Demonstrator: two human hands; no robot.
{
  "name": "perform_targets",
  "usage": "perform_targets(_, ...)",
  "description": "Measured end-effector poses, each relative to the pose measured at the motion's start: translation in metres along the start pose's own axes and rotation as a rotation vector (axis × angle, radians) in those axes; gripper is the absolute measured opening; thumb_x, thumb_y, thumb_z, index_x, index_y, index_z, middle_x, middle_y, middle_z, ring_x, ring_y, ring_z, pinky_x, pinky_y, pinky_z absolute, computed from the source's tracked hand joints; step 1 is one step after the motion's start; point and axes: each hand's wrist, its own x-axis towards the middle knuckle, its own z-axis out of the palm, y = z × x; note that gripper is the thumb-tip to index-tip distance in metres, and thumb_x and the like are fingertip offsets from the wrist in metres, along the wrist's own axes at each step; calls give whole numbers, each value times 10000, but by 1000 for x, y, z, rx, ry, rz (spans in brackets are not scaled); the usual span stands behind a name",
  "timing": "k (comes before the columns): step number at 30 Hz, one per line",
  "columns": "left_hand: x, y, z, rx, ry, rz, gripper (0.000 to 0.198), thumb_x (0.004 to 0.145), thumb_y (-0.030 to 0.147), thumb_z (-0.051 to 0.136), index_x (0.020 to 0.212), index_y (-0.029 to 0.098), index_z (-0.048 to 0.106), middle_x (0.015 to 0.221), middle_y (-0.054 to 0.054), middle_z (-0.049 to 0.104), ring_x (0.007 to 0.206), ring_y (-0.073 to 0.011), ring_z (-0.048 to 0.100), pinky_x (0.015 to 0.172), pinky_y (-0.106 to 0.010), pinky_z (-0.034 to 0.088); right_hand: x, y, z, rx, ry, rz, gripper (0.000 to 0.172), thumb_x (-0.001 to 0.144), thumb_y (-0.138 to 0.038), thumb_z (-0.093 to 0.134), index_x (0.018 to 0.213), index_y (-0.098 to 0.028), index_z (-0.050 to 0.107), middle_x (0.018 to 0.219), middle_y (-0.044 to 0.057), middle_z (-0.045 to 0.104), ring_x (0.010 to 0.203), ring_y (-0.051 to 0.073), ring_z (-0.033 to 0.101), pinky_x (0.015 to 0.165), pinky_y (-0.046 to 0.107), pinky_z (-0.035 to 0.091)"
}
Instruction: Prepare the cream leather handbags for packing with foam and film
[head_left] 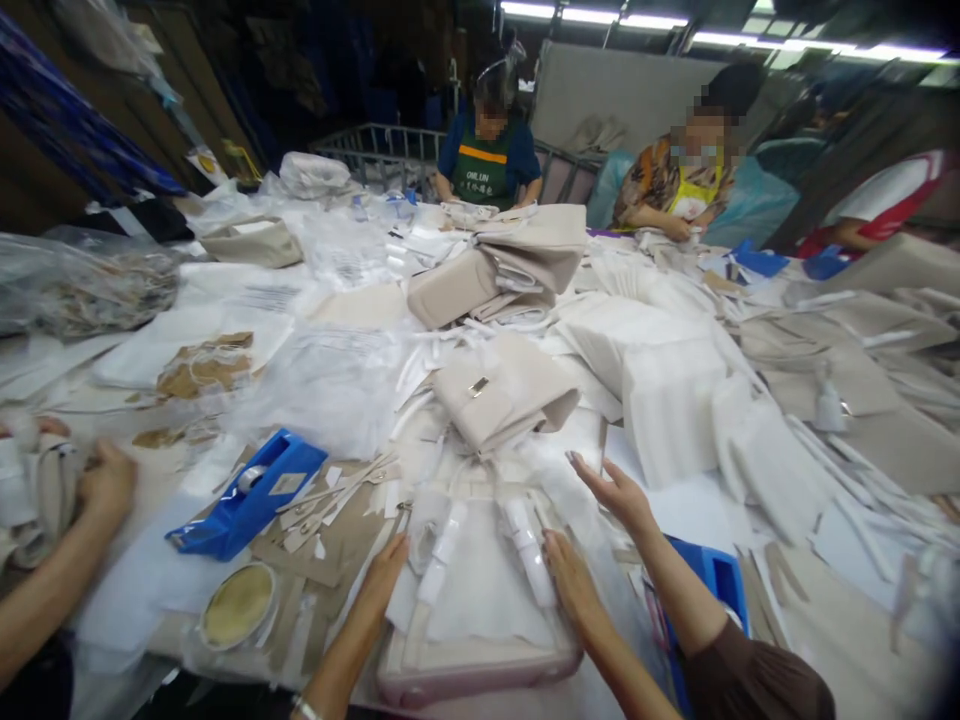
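A pale beige handbag (pixel 480 665) lies in front of me at the table's near edge, its straps wrapped in white padding (pixel 442 560) and clear film. My left hand (pixel 384 580) grips its left side, fingers pointing forward by a small metal fitting. On the opposite side my right hand (pixel 574 585) holds the bag near the right wrapped strap (pixel 527 550); part of its fingers is hidden. Just beyond sits another beige bag (pixel 502 390) with a metal clasp. A co-worker's open hand (pixel 619 490), with a brown sleeve, reaches in from the right.
Blue tape dispensers (pixel 251 495) (pixel 712 570) stand on both sides. A round tin (pixel 238 605) and loose straps (pixel 330 500) lie left. White foam sheets (pixel 667 400) and stacked bags (pixel 517 265) fill the middle. Another person's hand (pixel 109 480) works far left; people stand across the table.
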Motion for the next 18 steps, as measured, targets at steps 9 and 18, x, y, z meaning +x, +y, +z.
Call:
perform_targets(9, -13, 84, 1, 554, 166, 690, 376, 858, 251, 376, 1183, 175, 549, 1155, -116, 572, 1141, -250, 508, 1029, -411, 385, 12, 68, 17, -1214, 327, -401, 360, 700, -96, 539, 1013, -229, 656, 1181, 94, 598, 1181, 288, 466, 1016, 471, 379)
perform_targets(18, 19, 142, 90, 802, -528, 1090, 291, 883, 171, 447, 1143, 189, 576, 1096, -69, 603, 1069, -219, 502, 960, -387, 420, 59, 61, 28, -1956, 506, -23, 298, 636, -249, 727, 902, -154, 632, 921, 86, 634, 933, 272, 541, 802, 372, 365)
